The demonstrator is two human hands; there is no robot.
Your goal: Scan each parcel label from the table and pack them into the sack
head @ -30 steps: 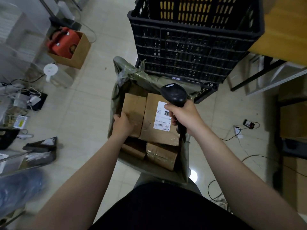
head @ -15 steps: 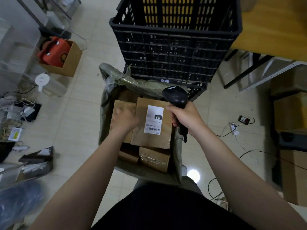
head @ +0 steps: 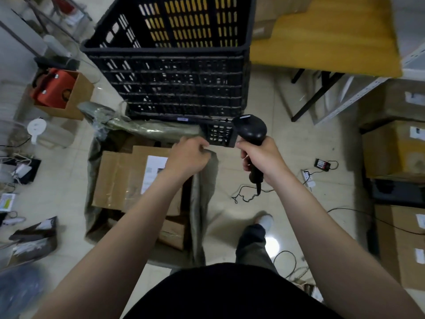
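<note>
An olive-green sack stands open on the floor below me. Brown cardboard parcels fill it; the top parcel shows a white label, partly hidden by my left forearm. My left hand is at the sack's far right corner, with its fingers curled round the rim. To the right of the sack, my right hand grips the handle of a black barcode scanner, whose head points away from me.
A tall black plastic crate stands just behind the sack. A yellow table is at the back right, stacked cardboard boxes along the right. Cables and a power strip lie on the floor. A box with a red item is at the left.
My left hand left the parcel inside the sack and moved up and right to the sack's rim. My right hand carried the scanner rightward, off the sack.
</note>
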